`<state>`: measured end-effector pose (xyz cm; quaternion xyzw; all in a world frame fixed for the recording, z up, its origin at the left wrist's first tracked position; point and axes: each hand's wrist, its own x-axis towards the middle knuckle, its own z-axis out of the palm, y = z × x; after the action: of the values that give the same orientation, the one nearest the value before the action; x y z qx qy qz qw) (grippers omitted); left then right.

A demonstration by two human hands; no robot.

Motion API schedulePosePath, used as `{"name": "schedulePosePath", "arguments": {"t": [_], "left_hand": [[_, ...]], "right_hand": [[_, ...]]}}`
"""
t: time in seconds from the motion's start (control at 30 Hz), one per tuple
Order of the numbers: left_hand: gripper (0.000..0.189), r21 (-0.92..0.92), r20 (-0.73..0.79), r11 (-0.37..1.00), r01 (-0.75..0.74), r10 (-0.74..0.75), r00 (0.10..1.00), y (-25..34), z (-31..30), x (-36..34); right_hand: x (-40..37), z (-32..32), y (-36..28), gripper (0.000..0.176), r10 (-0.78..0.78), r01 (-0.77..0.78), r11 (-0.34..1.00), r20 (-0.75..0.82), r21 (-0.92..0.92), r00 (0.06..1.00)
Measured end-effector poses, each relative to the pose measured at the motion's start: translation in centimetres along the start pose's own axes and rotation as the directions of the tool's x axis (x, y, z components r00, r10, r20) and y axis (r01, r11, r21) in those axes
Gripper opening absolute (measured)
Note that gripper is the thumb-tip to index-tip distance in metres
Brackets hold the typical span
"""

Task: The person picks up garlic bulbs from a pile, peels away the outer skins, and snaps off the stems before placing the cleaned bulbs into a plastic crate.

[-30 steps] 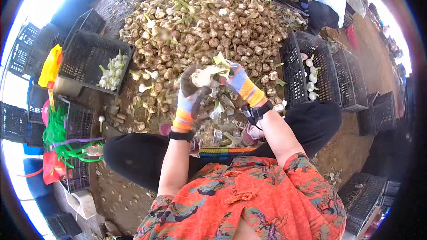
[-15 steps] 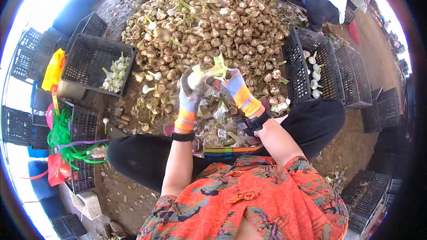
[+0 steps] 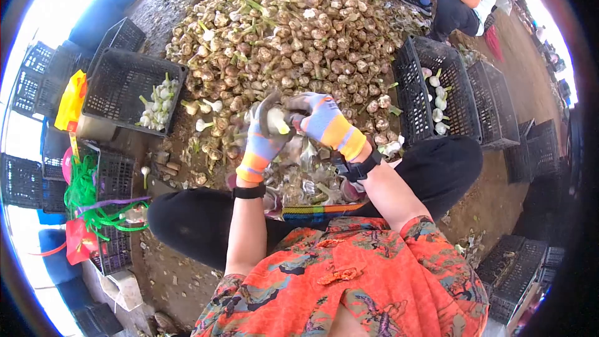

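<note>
A pale, partly peeled garlic bulb sits in my left hand, whose gloved fingers are closed around it. Its short stem end points down and to the right. My right hand, in a matching striped glove with grey fingers, is curled against the bulb's right side and pinches near the stem. The right fingertips are partly blurred. Just beyond both hands rises a large heap of unpeeled garlic. Torn skins and leaf scraps lie below the hands, between my legs.
A black crate at left holds cleaned garlic. Another crate at right holds several bulbs. Green netting string hangs on crates at far left. A co-worker sits at the upper right beside the heap.
The peeled leaf strip raised above my right hand is gone from view. The bulb now shows with its stem turned down. The co-worker's white-gloved hand has withdrawn from the back crate.
</note>
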<state>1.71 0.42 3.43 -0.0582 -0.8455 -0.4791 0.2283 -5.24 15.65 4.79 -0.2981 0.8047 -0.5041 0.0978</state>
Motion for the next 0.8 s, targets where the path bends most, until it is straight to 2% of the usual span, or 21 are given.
{"name": "schedulePosePath", "arguments": {"t": [0.03,0.07,0.1,0.17,0.2,0.23,0.27,0.3,0.33,0.37,0.4,0.47,0.5,0.53,0.57,0.6,0.63,0.7,0.73,0.77,0.8], "left_hand": [[0.070,0.030,0.032,0.999,0.026,-0.027,0.999,0.7,-0.2,0.1],[0.072,0.060,0.063,0.997,0.050,-0.054,0.997,1.1,-0.1,0.1],[0.071,-0.147,0.069,0.986,0.081,-0.072,0.995,1.2,0.1,-0.2],[0.071,-0.152,0.116,0.983,0.100,-0.083,0.990,-0.7,0.3,-0.6],[0.071,-0.149,0.159,0.982,0.116,-0.092,0.983,-0.2,0.1,-0.3],[0.068,-0.294,0.124,0.944,0.150,-0.118,0.985,0.5,0.3,-0.4],[0.068,-0.291,0.124,0.945,0.146,-0.114,0.986,1.3,0.4,-0.4],[0.066,-0.582,0.068,0.776,0.243,-0.251,0.966,2.2,0.5,-0.3],[0.063,-0.814,0.060,0.512,0.274,-0.394,0.917,2.6,0.5,-0.3],[0.048,-0.859,0.020,0.464,0.214,-0.388,0.921,1.3,1.1,-0.3],[0.048,-0.858,0.021,0.466,0.217,-0.391,0.920,1.0,1.3,-0.5],[0.038,-0.839,-0.105,0.493,0.229,-0.561,0.821,0.2,1.8,-0.8],[0.041,-0.855,-0.113,0.485,0.186,-0.523,0.845,0.2,1.6,-0.7],[0.042,-0.901,0.034,0.363,0.239,-0.489,0.872,-0.1,0.7,-0.5],[0.042,-0.937,0.054,0.289,0.197,-0.438,0.897,0.0,0.4,-0.6],[0.043,-0.964,0.069,0.211,0.160,-0.385,0.920,0.9,-0.1,-0.5],[0.045,-0.989,0.098,0.073,0.128,-0.322,0.942,1.6,-0.4,-0.1],[0.048,-0.992,0.090,0.054,0.110,-0.290,0.953,1.9,-0.6,0.2],[0.052,-0.996,0.072,0.033,0.084,-0.259,0.963,1.9,-0.6,0.3],[0.055,-0.997,0.072,0.019,0.079,-0.254,0.964,1.7,-0.5,0.2],[0.055,-0.996,0.085,0.007,0.090,-0.257,0.963,1.9,-0.7,0.2]], "right_hand": [[-0.1,-0.9,-2.1,0.036,-0.048,0.052,0.978,0.025,-0.202,0.999],[0.1,-1.0,-2.9,0.036,-0.049,0.051,0.978,0.016,-0.202,0.999],[0.3,-1.1,-3.5,0.033,-0.007,0.035,0.934,0.078,-0.355,0.997],[0.0,-1.5,-4.5,0.027,0.012,0.070,0.843,0.148,-0.533,0.989],[0.0,-1.5,-4.2,0.027,0.013,0.068,0.843,0.147,-0.534,0.989],[0.0,-1.3,-3.7,0.027,-0.016,0.033,0.880,0.041,-0.473,0.999],[0.1,-1.2,-3.1,0.028,-0.039,0.008,0.914,-0.066,-0.405,0.997],[0.5,-1.5,-2.6,0.029,0.081,-0.087,0.979,-0.040,-0.183,0.996],[0.5,-0.9,-1.7,0.029,0.077,-0.083,0.980,-0.038,-0.182,0.996],[0.1,0.2,-0.6,0.028,0.046,-0.051,0.995,-0.067,-0.086,0.997],[-0.5,0.8,-0.8,0.028,0.019,-0.018,1.000,-0.099,0.011,0.995],[-0.9,1.4,-1.1,0.024,-0.060,0.063,0.998,-0.114,0.022,0.992],[-0.8,1.2,-0.8,0.022,-0.036,0.026,0.998,-0.188,-0.054,0.981],[-0.5,0.9,-0.5,0.020,-0.019,-0.015,0.992,-0.261,-0.128,0.965],[-0.1,0.8,0.8,0.020,0.051,-0.101,0.990,-0.405,-0.102,0.913],[0.4,0.4,2.2,0.020,0.205,-0.221,0.975,-0.431,0.013,0.879],[0.6,0.1,4.4,0.022,0.196,-0.262,0.963,-0.490,-0.068,0.849],[0.1,0.7,9.1,0.024,0.188,-0.315,0.938,-0.553,-0.144,0.812],[-0.3,1.3,11.2,0.026,0.283,-0.358,0.908,-0.312,-0.218,0.907],[-0.7,1.5,12.3,0.029,0.381,-0.379,0.876,-0.052,-0.299,0.923],[-1.5,2.4,12.0,0.033,0.346,-0.347,0.892,0.055,0.290,0.936]]}}
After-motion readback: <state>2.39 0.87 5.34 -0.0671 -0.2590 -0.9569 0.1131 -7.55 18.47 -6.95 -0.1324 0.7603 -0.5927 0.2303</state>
